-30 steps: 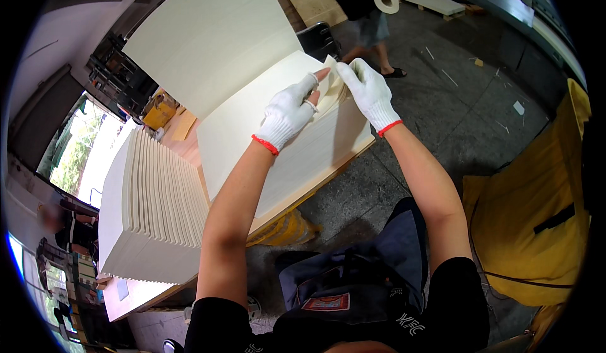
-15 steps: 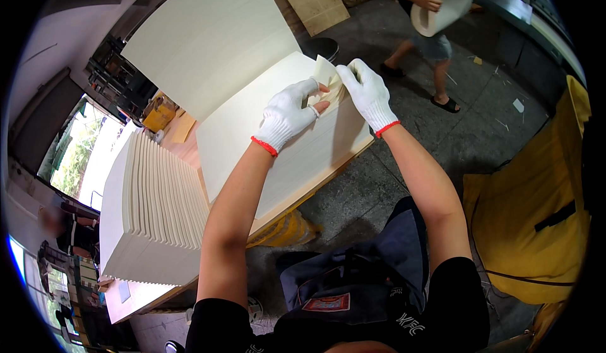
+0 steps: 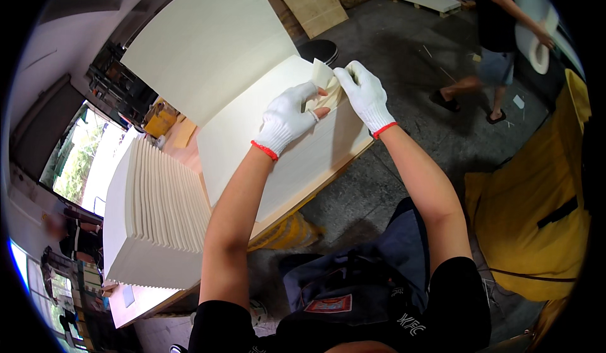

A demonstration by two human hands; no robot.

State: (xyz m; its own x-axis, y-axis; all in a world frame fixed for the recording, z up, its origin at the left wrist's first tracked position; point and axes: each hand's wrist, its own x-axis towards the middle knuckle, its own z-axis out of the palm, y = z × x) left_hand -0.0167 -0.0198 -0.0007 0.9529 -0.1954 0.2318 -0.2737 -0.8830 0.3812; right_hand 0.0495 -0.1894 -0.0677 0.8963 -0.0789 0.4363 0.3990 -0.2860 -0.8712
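A tall stack of large cream paper sheets (image 3: 297,157) stands before me, with its near right corner curled up in several loose layers. My left hand (image 3: 290,114), in a white knitted glove with a red cuff and bare thumb and fingertip, has the curled sheets between its slightly parted thumb and finger. Beside it, my right hand (image 3: 364,94), gloved the same way, pinches the edge of the raised corner. The right fingertips are partly hidden. A large upper portion of the sheets (image 3: 208,43) is folded up and back at the far left.
A second stack with wavy layered edges (image 3: 167,201) sits on the wooden table (image 3: 183,157) at left. A round black stool (image 3: 319,51) stands behind the stack. Yellow cloth (image 3: 530,227) hangs at right. Far right, another person (image 3: 495,37) carries a rolled white sheet.
The other person has walked to the right with the roll. My hands stay at the stack's corner, having shifted only slightly, and the curled layers have changed shape a little.
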